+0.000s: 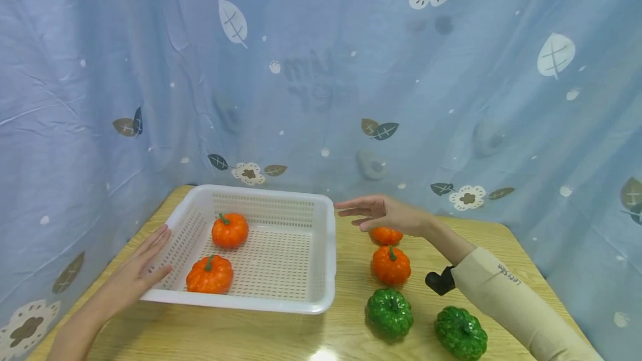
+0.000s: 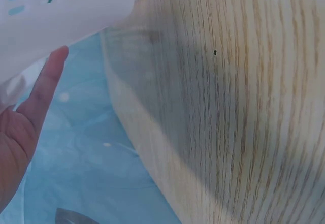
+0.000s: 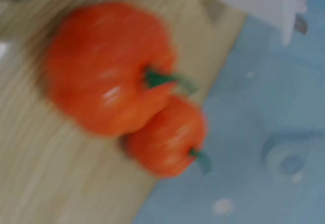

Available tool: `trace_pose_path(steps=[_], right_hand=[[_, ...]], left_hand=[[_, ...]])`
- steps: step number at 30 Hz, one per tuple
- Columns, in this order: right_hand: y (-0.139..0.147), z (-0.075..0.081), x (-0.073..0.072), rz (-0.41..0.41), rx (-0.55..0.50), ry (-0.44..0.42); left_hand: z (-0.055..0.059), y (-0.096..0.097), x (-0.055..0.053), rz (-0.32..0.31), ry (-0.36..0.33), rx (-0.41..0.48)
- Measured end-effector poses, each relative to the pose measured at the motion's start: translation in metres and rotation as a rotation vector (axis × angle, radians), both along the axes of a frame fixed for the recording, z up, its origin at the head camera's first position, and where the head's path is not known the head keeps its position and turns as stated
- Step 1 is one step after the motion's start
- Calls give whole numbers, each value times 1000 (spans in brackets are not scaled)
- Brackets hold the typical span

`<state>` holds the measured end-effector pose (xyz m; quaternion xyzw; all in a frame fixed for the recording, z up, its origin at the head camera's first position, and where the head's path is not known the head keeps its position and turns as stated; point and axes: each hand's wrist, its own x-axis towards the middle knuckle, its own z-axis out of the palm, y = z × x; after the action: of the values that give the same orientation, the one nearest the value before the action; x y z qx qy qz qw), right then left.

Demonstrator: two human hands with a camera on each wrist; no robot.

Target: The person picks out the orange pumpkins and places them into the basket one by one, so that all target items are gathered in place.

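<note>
A white plastic basket [image 1: 327,261] with slotted walls holds two small orange pumpkins, one toward the back [image 1: 229,231] and one at the front left [image 1: 210,274]. At its left side, my left hand [image 1: 131,273] has its fingers extended along the rim; the left wrist view shows a fingertip [image 2: 60,54] right at the basket wall. My right hand [image 1: 388,214] hovers past the basket's back right corner with loosely stretched fingers and nothing in them. Below it are two more orange pumpkins: a nearer one [image 1: 391,266] and a farther one [image 1: 386,236], partly covered by the hand.
Two green pumpkins sit at the front right, one left [image 1: 390,314] and one right [image 1: 460,333] near my right sleeve [image 1: 511,299]. The wooden table [image 1: 225,333] has rounded back corners. A blue patterned curtain [image 1: 321,71] hangs behind it and along both sides.
</note>
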<state>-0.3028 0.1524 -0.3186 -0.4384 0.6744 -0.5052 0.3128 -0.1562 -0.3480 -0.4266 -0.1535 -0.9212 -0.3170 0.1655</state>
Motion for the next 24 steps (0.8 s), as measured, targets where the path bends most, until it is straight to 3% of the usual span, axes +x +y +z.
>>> trace_pose_path(steps=[5, 13, 19, 24], right_hand=[[32, -18, -5, -20, 6, -22], [72, -42, -11, -36, 54, -147], [87, -56, -18, -89, 119, -108], [92, -62, -26, -84, 158, -85]], left_hand=[[1, -1, 1, 19, -4, -17], [-2, -1, 1, 23, 41, -48], [-3, 0, 0, 22, 60, -79], [-2, 0, 2, 29, 46, -77]])
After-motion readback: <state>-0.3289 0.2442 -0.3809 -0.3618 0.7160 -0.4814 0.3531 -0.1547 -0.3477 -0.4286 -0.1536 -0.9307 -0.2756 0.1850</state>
